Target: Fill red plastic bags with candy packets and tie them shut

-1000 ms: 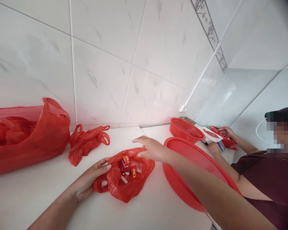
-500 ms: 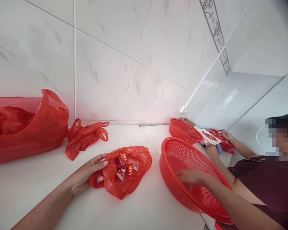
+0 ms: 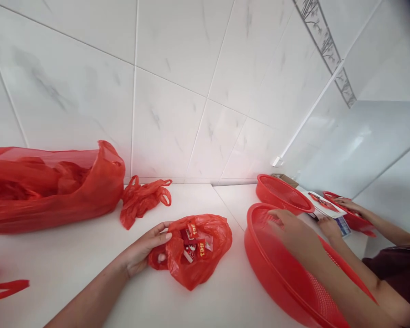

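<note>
My left hand [image 3: 153, 246] is closed on the gathered handle side of a red plastic bag [image 3: 200, 271] lying on the white table. The bag's mouth is spread wide, and inside it are several small wrapped packets [image 3: 193, 243], red and pale, some with yellow lettering. To the right stands a large red perforated plastic basket [image 3: 259, 255]. Over its left rim is my right hand [image 3: 289, 230], blurred, with fingers bent downward; whether they hold anything is unclear. My forearm hides much of the basket's inside.
A large red bag [image 3: 71, 205] filled with red plastic lies at left; a crumpled red bag [image 3: 143, 200] sits beside it. Another red basket [image 3: 283, 196] stands behind the large one. At far right, a co-worker's hands [image 3: 330, 228] are near a printed white sheet [image 3: 326, 205] and a red container [image 3: 353, 218].
My right hand has risen from inside the large basket to its left rim. My left hand keeps its hold on the bag. The whole view has shifted, showing more at left.
</note>
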{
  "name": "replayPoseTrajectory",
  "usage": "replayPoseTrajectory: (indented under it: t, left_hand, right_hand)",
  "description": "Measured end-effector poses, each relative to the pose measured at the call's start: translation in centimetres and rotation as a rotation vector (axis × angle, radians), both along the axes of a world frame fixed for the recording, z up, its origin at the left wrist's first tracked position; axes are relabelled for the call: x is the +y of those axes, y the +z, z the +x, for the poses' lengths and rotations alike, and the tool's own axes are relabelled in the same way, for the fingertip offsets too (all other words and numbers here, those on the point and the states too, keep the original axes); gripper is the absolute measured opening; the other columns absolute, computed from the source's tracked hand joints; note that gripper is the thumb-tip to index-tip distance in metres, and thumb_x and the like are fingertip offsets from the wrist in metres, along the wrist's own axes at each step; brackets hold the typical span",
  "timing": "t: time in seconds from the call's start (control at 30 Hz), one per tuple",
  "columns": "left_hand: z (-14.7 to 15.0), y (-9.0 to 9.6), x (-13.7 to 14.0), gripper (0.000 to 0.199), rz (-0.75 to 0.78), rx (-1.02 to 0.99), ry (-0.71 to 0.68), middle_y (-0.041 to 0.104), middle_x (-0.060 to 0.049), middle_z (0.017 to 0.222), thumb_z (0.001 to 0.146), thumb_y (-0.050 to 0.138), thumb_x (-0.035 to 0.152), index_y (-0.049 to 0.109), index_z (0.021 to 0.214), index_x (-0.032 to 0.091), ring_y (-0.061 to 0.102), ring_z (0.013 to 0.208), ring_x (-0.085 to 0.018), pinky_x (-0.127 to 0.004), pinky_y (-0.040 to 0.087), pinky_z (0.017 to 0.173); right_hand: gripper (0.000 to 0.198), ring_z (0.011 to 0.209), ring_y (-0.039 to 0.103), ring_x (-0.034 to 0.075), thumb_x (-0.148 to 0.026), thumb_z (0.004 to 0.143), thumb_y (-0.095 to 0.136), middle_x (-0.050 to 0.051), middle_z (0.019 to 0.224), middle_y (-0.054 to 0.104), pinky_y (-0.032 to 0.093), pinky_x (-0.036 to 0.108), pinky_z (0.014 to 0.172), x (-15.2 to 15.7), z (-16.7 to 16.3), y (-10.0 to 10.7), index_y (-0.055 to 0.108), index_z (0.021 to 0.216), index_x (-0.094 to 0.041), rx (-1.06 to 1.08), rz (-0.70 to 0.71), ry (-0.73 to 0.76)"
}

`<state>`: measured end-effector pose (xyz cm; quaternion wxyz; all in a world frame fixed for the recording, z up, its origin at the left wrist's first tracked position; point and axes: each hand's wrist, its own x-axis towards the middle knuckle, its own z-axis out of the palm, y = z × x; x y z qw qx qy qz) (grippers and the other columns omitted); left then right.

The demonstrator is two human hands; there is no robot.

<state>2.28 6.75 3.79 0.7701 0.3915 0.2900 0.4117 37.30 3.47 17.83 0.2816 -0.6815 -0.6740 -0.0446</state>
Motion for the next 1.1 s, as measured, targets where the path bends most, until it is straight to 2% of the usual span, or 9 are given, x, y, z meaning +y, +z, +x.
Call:
replayPoseTrajectory:
  t: [0.17, 0.3, 0.43, 0.5, 0.57, 0.73, 0.87, 0.97, 1.1]
  left_hand:
    - [-1.1, 0.6, 0.2, 0.062, 0.089, 0.08, 0.003, 0.061, -0.002, 0.095, 0.073, 0.074, 0.033, 0.043, 0.126, 0.026, 0.047, 0.05, -0.005, -0.02, 0.036, 0.051]
    - [-3.1, 2.2, -0.2, 0.08, 0.162, 0.351, -0.046, 0.062, -0.003, 0.101, 0.065, 0.079, 0.025, 0.038, 0.134, 0.028, 0.057, 0.061, -0.011, -0.024, 0.044, 0.06]
    - [-4.9, 4.2, -0.9, 0.059, 0.128, 0.587, 0.056, 0.064, 0.001, 0.064, 0.054, 0.082, 0.015, 0.062, 0.109, 0.018, 0.06, 0.056, -0.018, -0.025, 0.044, 0.052]
    - [-5.2, 5.6, -1.2, 0.044, 0.135, 0.563, 0.167, 0.059, 0.003, 0.054, 0.054, 0.082, 0.018, 0.065, 0.094, 0.016, 0.057, 0.047, -0.016, -0.025, 0.043, 0.047]
    - [-5.2, 7.2, -1.3, 0.037, 0.179, 0.467, 0.335, 0.058, 0.004, 0.055, 0.06, 0.08, 0.024, 0.062, 0.092, 0.018, 0.055, 0.048, -0.013, -0.025, 0.046, 0.051]
    - [-4.8, 11.5, -1.7, 0.026, 0.305, 0.145, 0.771, 0.058, 0.006, 0.071, 0.073, 0.07, 0.037, 0.054, 0.088, 0.023, 0.058, 0.062, -0.007, -0.021, 0.052, 0.067]
    - [-3.8, 14.3, -2.8, 0.024, 0.37, -0.042, 0.888, 0.059, 0.004, 0.075, 0.07, 0.074, 0.026, 0.057, 0.087, 0.021, 0.058, 0.064, -0.008, -0.017, 0.052, 0.059]
    - [-2.5, 15.5, -4.1, 0.021, 0.483, 0.027, 0.895, 0.061, 0.003, 0.076, 0.073, 0.072, 0.024, 0.059, 0.09, 0.023, 0.059, 0.066, -0.009, -0.016, 0.052, 0.058]
    - [-0.7, 15.9, -5.7, 0.027, 0.72, 0.406, 0.948, 0.064, 0.004, 0.088, 0.077, 0.068, 0.024, 0.059, 0.102, 0.031, 0.062, 0.077, -0.01, -0.017, 0.054, 0.067]
  right_hand:
    - [0.029, 0.112, 0.055, 0.024, -0.034, 0.089, 0.042, 0.004, 0.124, 0.057, 0.048, 0.037, 0.091, -2.3, -7.7, -3.9, 0.055, 0.115, -0.031, -0.107, -0.086, 0.352]
    - [0.055, 0.133, 0.034, 0.03, -0.037, 0.085, 0.045, 0.012, 0.146, 0.033, 0.038, 0.046, 0.103, 0.0, -9.4, -8.9, 0.037, 0.137, -0.021, -0.004, -0.048, 0.157]
    - [0.026, 0.103, 0.056, 0.031, -0.037, 0.08, 0.05, 0.014, 0.109, 0.057, 0.047, 0.041, 0.082, 2.9, -8.4, -11.1, 0.058, 0.096, -0.018, 0.251, -0.1, 0.08]
    - [0.023, 0.071, 0.057, 0.022, -0.04, 0.082, 0.047, 0.005, 0.076, 0.057, 0.046, 0.034, 0.063, 3.5, -8.2, -10.3, 0.05, 0.069, -0.021, 0.33, -0.13, 0.112]
    - [0.033, 0.058, 0.05, 0.016, -0.045, 0.086, 0.042, 0.0, 0.063, 0.049, 0.041, 0.028, 0.053, 3.6, -8.1, -8.6, 0.042, 0.063, -0.022, 0.399, -0.127, 0.141]
    - [0.032, 0.065, 0.052, 0.013, -0.049, 0.081, 0.058, 0.0, 0.072, 0.054, 0.045, 0.024, 0.059, 3.0, -8.2, -2.5, 0.054, 0.072, -0.019, 1.19, 0.035, 0.353]
    - [0.024, 0.074, 0.057, 0.015, -0.042, 0.074, 0.069, 0.001, 0.078, 0.06, 0.049, 0.025, 0.064, 2.3, -8.5, 0.5, 0.063, 0.073, -0.019, 1.522, 0.106, 0.51]
    - [0.017, 0.078, 0.059, 0.016, -0.037, 0.073, 0.072, 0.001, 0.084, 0.064, 0.051, 0.026, 0.066, 2.1, -9.1, 0.9, 0.066, 0.079, -0.022, 1.529, 0.21, 0.465]
    - [0.026, 0.082, 0.061, 0.018, -0.036, 0.07, 0.075, 0.003, 0.096, 0.066, 0.052, 0.026, 0.066, 2.2, -10.3, 0.6, 0.067, 0.091, -0.024, 1.459, 0.277, 0.337]
